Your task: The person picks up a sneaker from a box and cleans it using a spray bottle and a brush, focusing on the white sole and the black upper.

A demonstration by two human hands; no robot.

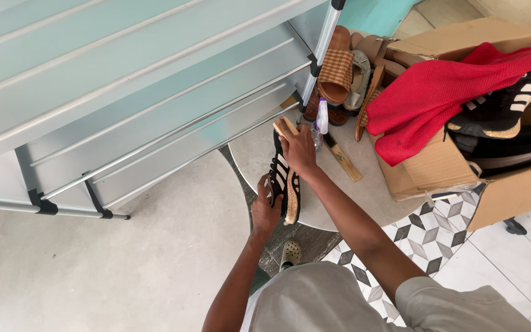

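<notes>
My left hand grips the heel end of a black sneaker with white stripes and a tan sole, held upright over a round grey table. My right hand is closed on a wooden-backed brush pressed against the sneaker's toe end. A small clear spray bottle stands just right of that hand, and a second wooden brush lies flat on the table beside it.
A metal shoe rack with pale shelves fills the upper left. Sandals and slippers are piled behind the bottle. A cardboard box holds a red cloth and black sneakers. A larger round table lies below left.
</notes>
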